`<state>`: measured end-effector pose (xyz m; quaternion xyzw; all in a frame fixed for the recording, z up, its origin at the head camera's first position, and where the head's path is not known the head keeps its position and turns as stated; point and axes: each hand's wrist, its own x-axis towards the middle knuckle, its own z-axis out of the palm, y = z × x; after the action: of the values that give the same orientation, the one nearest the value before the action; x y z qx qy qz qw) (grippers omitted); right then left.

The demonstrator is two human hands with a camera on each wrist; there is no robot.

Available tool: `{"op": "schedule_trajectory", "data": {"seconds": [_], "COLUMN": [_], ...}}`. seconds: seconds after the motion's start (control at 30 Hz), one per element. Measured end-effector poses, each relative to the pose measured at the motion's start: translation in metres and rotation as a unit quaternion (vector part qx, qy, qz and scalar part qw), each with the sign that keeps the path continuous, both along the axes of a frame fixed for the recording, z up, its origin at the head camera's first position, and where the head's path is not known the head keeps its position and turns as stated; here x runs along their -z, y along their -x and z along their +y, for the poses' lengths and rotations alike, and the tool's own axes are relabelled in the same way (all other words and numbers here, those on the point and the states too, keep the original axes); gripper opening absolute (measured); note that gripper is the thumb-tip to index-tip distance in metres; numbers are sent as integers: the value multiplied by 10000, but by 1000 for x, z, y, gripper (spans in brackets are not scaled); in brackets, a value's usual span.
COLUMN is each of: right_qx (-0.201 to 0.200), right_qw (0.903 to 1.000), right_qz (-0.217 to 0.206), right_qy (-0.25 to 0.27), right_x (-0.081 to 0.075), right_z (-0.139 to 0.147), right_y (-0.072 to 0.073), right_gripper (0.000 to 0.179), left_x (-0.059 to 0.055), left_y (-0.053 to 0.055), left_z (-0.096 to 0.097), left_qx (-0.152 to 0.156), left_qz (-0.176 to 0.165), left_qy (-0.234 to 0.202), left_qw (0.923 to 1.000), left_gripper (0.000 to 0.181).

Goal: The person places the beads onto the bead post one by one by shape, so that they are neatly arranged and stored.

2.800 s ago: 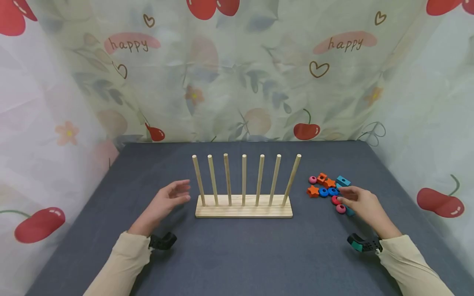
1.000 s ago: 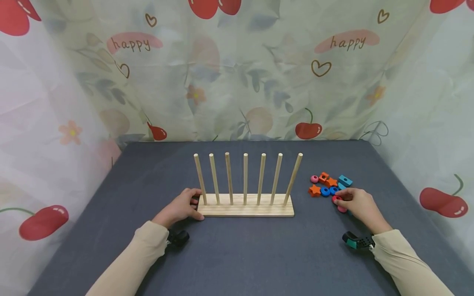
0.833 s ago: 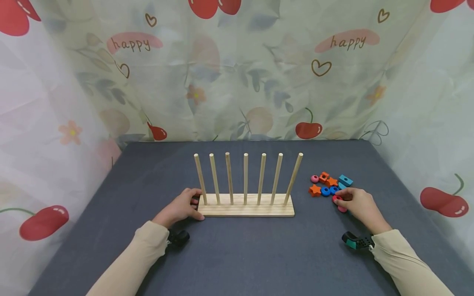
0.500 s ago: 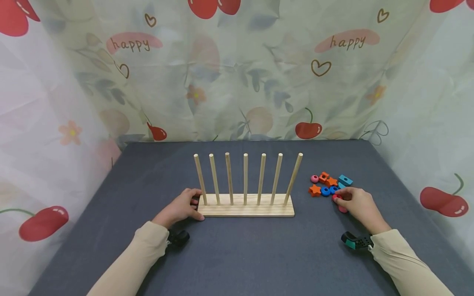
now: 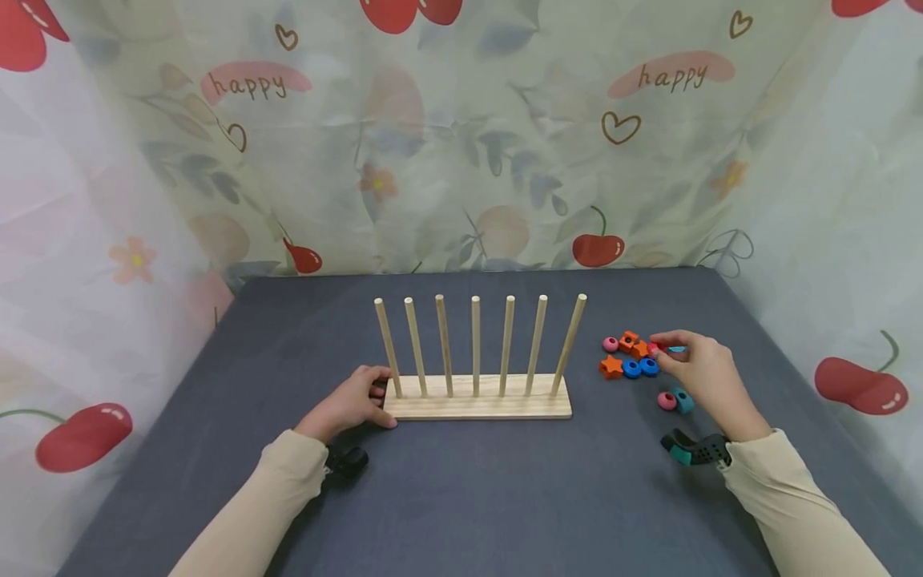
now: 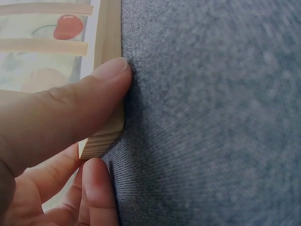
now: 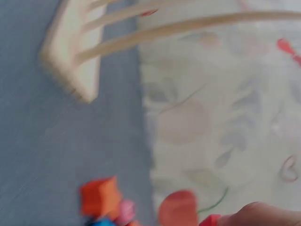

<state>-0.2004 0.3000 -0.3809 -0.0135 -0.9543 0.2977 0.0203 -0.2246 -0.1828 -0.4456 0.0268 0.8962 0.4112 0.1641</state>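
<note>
A wooden peg stand [image 5: 476,410] with several upright pegs stands mid-table in the head view. My left hand [image 5: 349,405] grips its left end; in the left wrist view the thumb [image 6: 110,70] presses the front edge of the base [image 6: 109,33] and fingers lie at its end. My right hand [image 5: 703,377] pinches a red bead [image 5: 653,349] between thumb and fingers, raised over the loose beads at the right. Only a sliver of that red bead [image 7: 210,220] shows at the bottom of the blurred right wrist view.
Near the right hand lie an orange star bead [image 5: 610,367], an orange cube bead [image 5: 629,340], blue round beads [image 5: 631,369] and a pink bead [image 5: 610,344]. Closer in are another pink bead [image 5: 667,401] and a teal bead [image 5: 683,400]. A printed curtain [image 5: 447,160] surrounds the table.
My left hand has come right onto the stand's end and stays there. My right hand has taken the red bead and just lifted it up and away, uncovering the pink and teal beads.
</note>
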Motion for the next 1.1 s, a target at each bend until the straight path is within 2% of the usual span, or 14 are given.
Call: {"op": "schedule_trajectory", "data": {"seconds": [0.2, 0.3, 0.67, 1.03, 1.1], "right_qx": [-7, -30, -262, -1125, -1391], "right_qw": [9977, 9951, 9774, 9320, 9171], "right_qz": [572, 712, 1343, 2273, 2347], "right_qy": [371, 690, 1612, 2591, 2908], "right_x": [-28, -42, -84, -131, -138], "right_z": [-17, -26, -63, -108, -116], "right_y": [-4, -8, -25, -45, -48], "right_gripper": [42, 44, 43, 39, 40], "left_x": [-1, -1, -1, 1, 1], "left_y": [-1, -1, 1, 1, 1], "left_z": [0, -1, -3, -5, -5], "left_qx": [39, 61, 133, 159, 161], "left_qz": [14, 4, -14, -51, -42], "left_qy": [19, -3, -71, -42, -43], "left_qw": [10000, 10000, 9999, 9999, 9999], "left_gripper": [82, 82, 82, 82, 81]}}
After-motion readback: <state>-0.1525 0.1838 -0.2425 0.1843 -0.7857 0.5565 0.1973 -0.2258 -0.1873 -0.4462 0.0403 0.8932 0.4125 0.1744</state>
